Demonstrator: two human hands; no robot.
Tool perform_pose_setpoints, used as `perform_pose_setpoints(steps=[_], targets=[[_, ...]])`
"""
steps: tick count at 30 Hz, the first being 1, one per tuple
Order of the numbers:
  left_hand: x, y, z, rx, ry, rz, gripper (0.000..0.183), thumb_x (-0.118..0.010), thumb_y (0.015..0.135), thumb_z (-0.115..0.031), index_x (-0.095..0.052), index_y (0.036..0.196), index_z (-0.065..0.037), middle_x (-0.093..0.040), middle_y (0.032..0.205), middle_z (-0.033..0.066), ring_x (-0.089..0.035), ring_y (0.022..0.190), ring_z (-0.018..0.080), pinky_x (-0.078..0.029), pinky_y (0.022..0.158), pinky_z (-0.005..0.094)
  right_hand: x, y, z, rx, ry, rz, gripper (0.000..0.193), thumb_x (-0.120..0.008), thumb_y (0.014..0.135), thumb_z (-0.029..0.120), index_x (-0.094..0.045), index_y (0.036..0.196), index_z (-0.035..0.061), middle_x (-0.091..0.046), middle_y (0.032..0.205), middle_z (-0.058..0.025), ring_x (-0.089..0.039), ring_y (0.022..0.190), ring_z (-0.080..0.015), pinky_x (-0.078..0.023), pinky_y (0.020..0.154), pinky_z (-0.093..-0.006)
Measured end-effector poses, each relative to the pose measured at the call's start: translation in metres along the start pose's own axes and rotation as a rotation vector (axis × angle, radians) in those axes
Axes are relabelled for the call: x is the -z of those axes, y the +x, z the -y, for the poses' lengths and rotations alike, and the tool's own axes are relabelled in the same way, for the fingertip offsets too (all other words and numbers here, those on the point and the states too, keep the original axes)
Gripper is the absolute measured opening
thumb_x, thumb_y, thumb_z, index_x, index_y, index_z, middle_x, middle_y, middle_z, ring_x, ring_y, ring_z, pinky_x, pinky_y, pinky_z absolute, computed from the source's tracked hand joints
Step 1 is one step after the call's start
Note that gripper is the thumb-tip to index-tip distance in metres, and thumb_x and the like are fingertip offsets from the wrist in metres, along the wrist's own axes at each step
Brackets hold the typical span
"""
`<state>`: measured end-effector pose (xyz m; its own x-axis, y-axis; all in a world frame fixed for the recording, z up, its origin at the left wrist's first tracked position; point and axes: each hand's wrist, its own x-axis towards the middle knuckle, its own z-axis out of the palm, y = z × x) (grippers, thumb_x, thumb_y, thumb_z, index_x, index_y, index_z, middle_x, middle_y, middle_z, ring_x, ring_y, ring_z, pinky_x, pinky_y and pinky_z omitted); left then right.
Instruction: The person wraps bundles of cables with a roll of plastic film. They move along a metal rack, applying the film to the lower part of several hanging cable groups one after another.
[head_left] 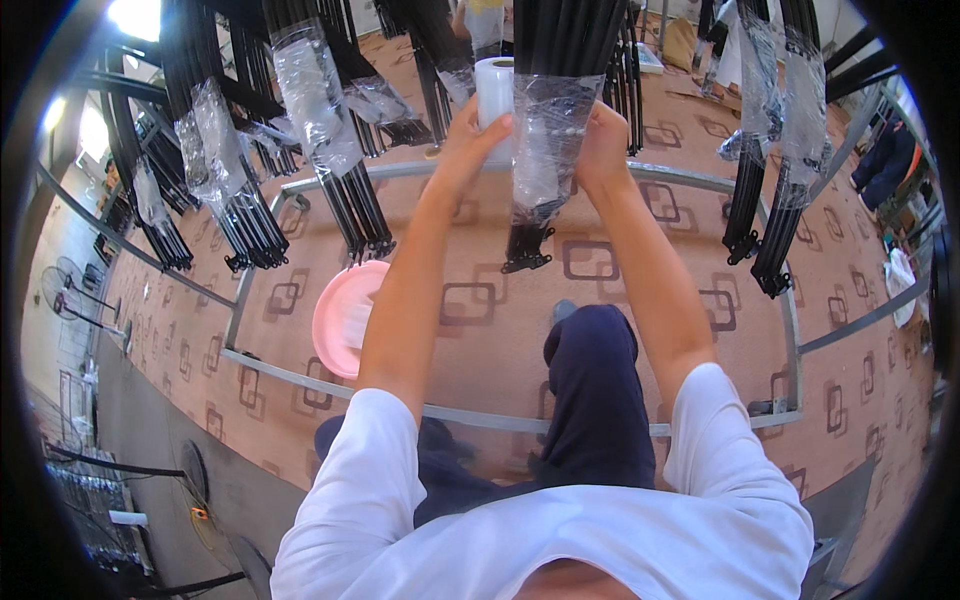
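In front of me hangs a bundle of black rods [568, 40], its lower part wrapped in clear plastic film [550, 140]. Dark fittings show at the rods' bottom ends. Against the bundle's left side, my left hand [470, 150] is closed around a white-looking roll of stretch film [494, 88], held upright with its core end facing up. My right hand [604, 150] grips the bundle's right edge at the wrapped part, and most of its fingers are hidden behind it.
Other film-wrapped rod bundles [320, 110] hang at the left, with more wrapped bundles [785, 120] at the right. A grey metal frame [490, 415] runs around my legs near the floor. On the patterned floor lies a pink basin [335, 325]. Fans [62, 290] stand far left.
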<state>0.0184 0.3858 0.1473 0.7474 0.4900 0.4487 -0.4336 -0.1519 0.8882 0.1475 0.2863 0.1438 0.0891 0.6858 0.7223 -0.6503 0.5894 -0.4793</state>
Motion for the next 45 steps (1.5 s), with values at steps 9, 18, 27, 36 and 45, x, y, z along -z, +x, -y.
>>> perform_pose_setpoints(steps=[9, 18, 27, 36, 45], targets=[[0.019, 0.001, 0.013, -0.176, 0.194, -0.136, 0.037, -0.058, 0.076, -0.018, -0.047, 0.107, -0.001, -0.054, 0.093, 0.0046, -0.049, 0.085, 0.0111, -0.041, 0.073, 0.0248, -0.074, -0.012, -0.013, -0.012, -0.913, -0.345, 0.059, -0.071, 0.067, 0.025, -0.041, 0.112, 0.0004, -0.052, 0.104, -0.0079, -0.047, 0.095, -0.0121, -0.036, 0.084, -0.0254], [0.066, -0.053, 0.057, -0.083, -0.155, 0.126, 0.060, -0.062, 0.073, -0.036, -0.044, 0.115, 0.002, -0.052, 0.109, 0.0075, -0.049, 0.098, 0.0132, -0.040, 0.084, 0.0276, -0.067, -0.022, 0.008, -0.055, -0.746, -0.386, 0.048, -0.067, 0.070, 0.015, -0.044, 0.111, 0.0032, -0.053, 0.104, -0.0044, -0.051, 0.091, -0.0127, -0.036, 0.083, -0.0253], [0.003, -0.103, 0.015, -0.037, 0.105, 0.233, 0.056, -0.071, 0.065, -0.017, -0.048, 0.115, -0.005, -0.047, 0.104, 0.0022, -0.044, 0.103, 0.0134, -0.039, 0.082, 0.0278, -0.086, -0.090, -0.039, 0.245, -1.443, -0.384, 0.084, -0.078, 0.056, 0.031, -0.031, 0.119, 0.0022, -0.039, 0.119, -0.0168, -0.021, 0.125, -0.0297, -0.027, 0.095, -0.0373], [-0.027, -0.033, 0.011, -0.164, 0.104, 0.002, 0.057, -0.034, 0.086, -0.050, -0.047, 0.113, -0.001, -0.054, 0.107, 0.0109, -0.049, 0.099, 0.0174, -0.035, 0.089, 0.0300, -0.121, -0.126, -0.028, 0.207, -1.224, -0.706, 0.064, -0.077, 0.057, 0.018, -0.035, 0.103, 0.0037, -0.047, 0.105, -0.0122, -0.042, 0.108, -0.0223, -0.036, 0.088, -0.0335], [-0.043, -0.004, 0.049, 0.370, -0.260, 0.158, 0.042, -0.035, 0.087, -0.038, -0.048, 0.108, -0.004, -0.054, 0.099, 0.0079, -0.051, 0.089, 0.0171, -0.040, 0.080, 0.0287, -0.062, -0.140, 0.053, -0.007, -0.850, -0.681, 0.069, -0.071, 0.060, 0.010, -0.033, 0.117, 0.0023, -0.050, 0.102, -0.0077, -0.050, 0.091, -0.0146, -0.041, 0.081, -0.0265]])
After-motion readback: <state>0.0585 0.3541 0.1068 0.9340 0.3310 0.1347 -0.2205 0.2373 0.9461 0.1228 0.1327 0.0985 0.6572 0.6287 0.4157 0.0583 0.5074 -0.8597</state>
